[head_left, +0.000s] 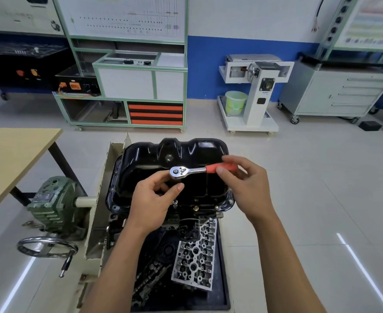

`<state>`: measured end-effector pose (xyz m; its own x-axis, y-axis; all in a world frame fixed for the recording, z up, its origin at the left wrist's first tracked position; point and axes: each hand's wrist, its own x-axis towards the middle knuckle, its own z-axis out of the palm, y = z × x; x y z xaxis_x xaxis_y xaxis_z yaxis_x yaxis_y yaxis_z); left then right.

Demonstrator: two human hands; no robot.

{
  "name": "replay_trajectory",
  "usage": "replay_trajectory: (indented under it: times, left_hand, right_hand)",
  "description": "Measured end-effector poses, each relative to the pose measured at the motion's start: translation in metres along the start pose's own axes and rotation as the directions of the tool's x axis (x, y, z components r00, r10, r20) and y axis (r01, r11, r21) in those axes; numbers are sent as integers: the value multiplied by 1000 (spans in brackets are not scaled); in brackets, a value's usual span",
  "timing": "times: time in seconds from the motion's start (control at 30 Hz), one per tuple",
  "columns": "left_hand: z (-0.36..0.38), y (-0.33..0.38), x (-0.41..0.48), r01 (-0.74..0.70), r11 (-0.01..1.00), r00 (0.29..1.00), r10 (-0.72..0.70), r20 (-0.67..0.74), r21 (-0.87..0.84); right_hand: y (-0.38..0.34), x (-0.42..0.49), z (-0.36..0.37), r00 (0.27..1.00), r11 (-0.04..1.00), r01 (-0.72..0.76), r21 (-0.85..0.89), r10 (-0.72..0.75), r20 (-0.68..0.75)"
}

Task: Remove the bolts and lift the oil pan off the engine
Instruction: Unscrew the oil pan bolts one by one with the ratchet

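A glossy black oil pan sits on top of the engine, which is mounted upside down on a stand. Bolts show along its near flange, and a drain plug faces me on its far wall. A ratchet wrench with a chrome head and red handle hangs level above the pan. My left hand curls its fingers and thumb under the ratchet head, around the extension that runs down to a socket at the near flange. My right hand pinches the red handle.
A cylinder head and black engine parts lie in a tray below the engine. The stand's green gearbox and chrome handwheel are at left. A wooden table stands far left. Training benches and a drawer cabinet line the back wall.
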<state>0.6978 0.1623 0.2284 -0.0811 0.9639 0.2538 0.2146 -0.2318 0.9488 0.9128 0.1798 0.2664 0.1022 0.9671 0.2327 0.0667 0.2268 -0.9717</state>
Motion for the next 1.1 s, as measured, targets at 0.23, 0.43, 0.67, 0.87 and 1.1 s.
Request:
replay_trajectory:
  times: [0.23, 0.43, 0.67, 0.87, 1.1]
  left_hand:
    - [14, 5, -1, -22, 1000, 995, 22, -93, 0]
    - [18, 5, -2, -16, 1000, 992, 16, -124, 4]
    - [7, 6, 4, 56, 992, 997, -62, -45, -117]
    - [0, 6, 6, 62, 997, 997, -59, 53, -55]
    - [-2, 9, 4, 97, 993, 990, -89, 106, -67]
  right_hand:
    - [-8, -79, 19, 990, 990, -86, 115, 73, 117]
    - [-13, -100, 44, 991, 994, -79, 81, 70, 115]
    - [-9, -52, 24, 985, 930, -169, 326, 172, 17]
    - [-5, -8, 26, 934, 658, -330, 676, 332, 132]
    - [-5, 42, 50, 907, 588, -401, 703, 364, 212]
